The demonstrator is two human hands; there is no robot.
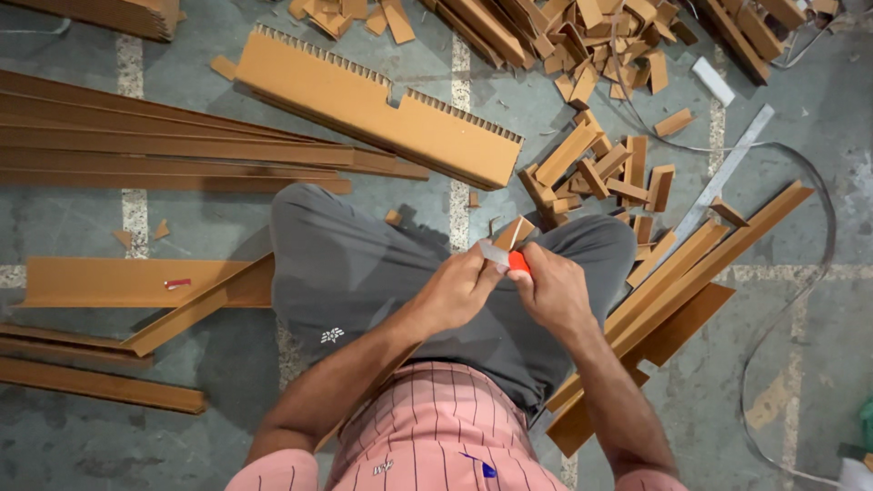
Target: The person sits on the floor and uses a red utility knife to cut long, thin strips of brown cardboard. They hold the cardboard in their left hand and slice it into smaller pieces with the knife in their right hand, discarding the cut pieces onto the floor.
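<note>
Over the knee (pixel 364 264), the right hand (pixel 555 295) is closed around an orange-handled knife (pixel 516 262), while the left hand (pixel 455 291) pinches its blade (pixel 494 252), probably steadying it; a cardboard scrap (pixel 514 232) lies just beyond.

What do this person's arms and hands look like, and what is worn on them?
Both forearms are bare down to the left hand and right hand: no gloves, watch or rings show. Short pink sleeves with thin dark stripes end near the elbows, matching the shirt.
</note>
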